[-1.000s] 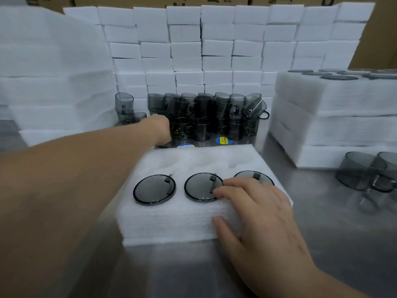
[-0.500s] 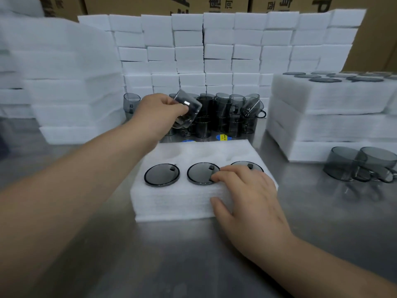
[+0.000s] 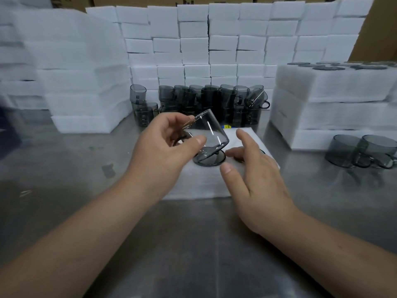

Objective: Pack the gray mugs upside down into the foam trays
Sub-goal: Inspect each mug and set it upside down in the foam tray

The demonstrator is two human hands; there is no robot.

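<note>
My left hand (image 3: 163, 145) grips a clear gray mug (image 3: 209, 132), tilted, above the white foam tray (image 3: 199, 186) in the middle of the table. Just below the mug, the dark round base of a packed upside-down mug (image 3: 212, 161) shows in the tray. My right hand (image 3: 251, 175) hovers over the tray's right part with fingers spread and relaxed, holding nothing and hiding the mug base beneath it. Behind the tray stands a cluster of stacked gray mugs (image 3: 214, 104).
Two gray mugs (image 3: 363, 151) lie on the steel table at the right. Filled foam trays (image 3: 335, 97) are stacked at the right, empty foam trays (image 3: 86, 82) at the left, and a wall of foam blocks (image 3: 223, 39) rises behind.
My left hand has brought a mug from the back cluster down over the tray. My right hand has lifted off the tray and opened beside the mug.
</note>
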